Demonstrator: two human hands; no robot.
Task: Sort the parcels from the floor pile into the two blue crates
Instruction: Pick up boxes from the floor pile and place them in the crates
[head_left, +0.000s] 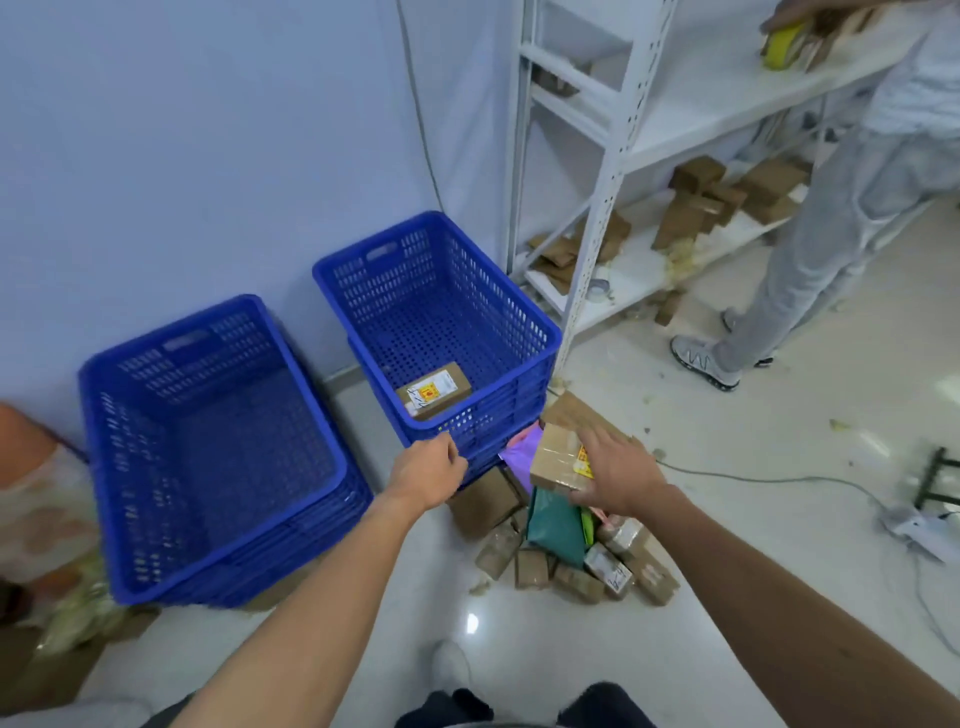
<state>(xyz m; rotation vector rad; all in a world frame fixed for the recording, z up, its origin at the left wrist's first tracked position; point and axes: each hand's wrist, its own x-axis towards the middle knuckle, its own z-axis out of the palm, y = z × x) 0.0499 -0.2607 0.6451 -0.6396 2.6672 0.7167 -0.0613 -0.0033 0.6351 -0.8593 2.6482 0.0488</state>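
Yellow-labelled parcel in right grip; writing unreadable.

One wide-angle head-worn camera looks forward and steeply down, close over the parcel pile on the floor.

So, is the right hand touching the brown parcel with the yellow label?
Touching. Head view: the right hand grips the brown parcel, fingers over its labelled edge.

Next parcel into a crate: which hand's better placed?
Right. The right hand already grips a cardboard parcel just above the floor pile, beside the right crate. The left hand holds nothing, near that crate's front corner.
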